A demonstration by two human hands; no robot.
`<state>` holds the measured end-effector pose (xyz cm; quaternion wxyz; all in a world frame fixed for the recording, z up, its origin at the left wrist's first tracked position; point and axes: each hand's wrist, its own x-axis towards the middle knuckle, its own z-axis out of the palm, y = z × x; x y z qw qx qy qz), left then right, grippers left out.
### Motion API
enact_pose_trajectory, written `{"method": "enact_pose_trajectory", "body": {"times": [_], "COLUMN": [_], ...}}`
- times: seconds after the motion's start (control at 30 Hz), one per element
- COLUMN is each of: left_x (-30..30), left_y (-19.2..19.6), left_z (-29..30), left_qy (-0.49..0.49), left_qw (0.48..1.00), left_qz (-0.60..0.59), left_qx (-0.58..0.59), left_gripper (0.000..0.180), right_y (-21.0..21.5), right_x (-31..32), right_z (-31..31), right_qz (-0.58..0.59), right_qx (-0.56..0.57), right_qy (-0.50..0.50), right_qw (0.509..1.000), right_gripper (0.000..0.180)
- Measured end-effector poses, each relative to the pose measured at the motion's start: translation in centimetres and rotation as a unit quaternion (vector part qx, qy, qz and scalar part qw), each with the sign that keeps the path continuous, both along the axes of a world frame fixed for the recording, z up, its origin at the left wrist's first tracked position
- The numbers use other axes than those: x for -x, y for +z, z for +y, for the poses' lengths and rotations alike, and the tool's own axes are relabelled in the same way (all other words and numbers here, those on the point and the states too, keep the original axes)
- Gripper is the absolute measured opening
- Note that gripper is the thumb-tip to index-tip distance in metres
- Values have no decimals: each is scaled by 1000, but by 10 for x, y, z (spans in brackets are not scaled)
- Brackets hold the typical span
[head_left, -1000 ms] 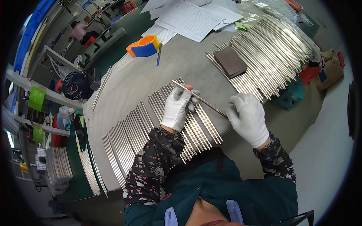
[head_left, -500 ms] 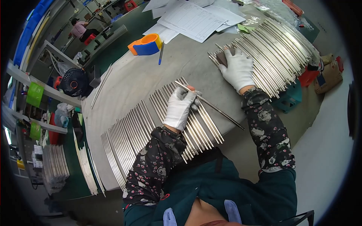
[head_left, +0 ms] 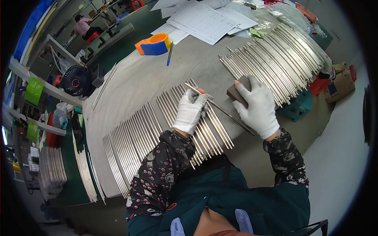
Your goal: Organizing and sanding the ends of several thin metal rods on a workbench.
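Note:
My left hand (head_left: 190,112), in a white glove with bare fingertips, is closed around a thin metal rod (head_left: 230,115). The rod slants from the upper left down to the right, over the table's near edge. My right hand (head_left: 258,106), gloved the same way, grips a dark brown sanding block (head_left: 239,91). The block is just above the rod and apart from it. Under and beside my left hand lies a row of shiny metal rods (head_left: 134,139), side by side in groups. A larger heap of similar rods (head_left: 279,59) lies beyond my right hand.
Printed sheets (head_left: 204,21) lie at the far side, near an orange and blue tape dispenser (head_left: 154,44) and a blue pen (head_left: 169,54). A black fan (head_left: 76,82) stands left. A teal stool (head_left: 297,106) is below the table's right edge. Another person (head_left: 83,26) sits far back.
My right hand has drawn back from the rod heap toward me, bringing the sanding block near the held rod. My left hand and its rod have barely moved.

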<state>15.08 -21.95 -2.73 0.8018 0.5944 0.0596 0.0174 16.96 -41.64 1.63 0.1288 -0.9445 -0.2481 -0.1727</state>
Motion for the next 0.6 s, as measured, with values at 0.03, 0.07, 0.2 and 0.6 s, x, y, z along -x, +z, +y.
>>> {"method": "enact_pose_trajectory", "body": {"times": [0.03,0.07,0.2,0.6], "left_x": [-2,0,-2,-1], "left_y": [2,0,0,0], "left_z": [0,-4,-4,-5], "left_qy": [1,-5,22,-6], "left_qw": [1000,1000,1000,1000], "left_qz": [4,14,19,6], "left_qx": [-10,-19,-10,-29], "left_gripper": [13,13,11,12], "right_y": [1,0,-1,0], "right_x": [-3,0,3,1], "right_z": [2,0,2,-4], "right_qz": [-9,-11,-32,-34], "right_qx": [3,8,25,29], "right_qy": [1,-5,-17,-24], "right_qw": [1000,1000,999,999], "right_gripper": [50,50,50,49]}}
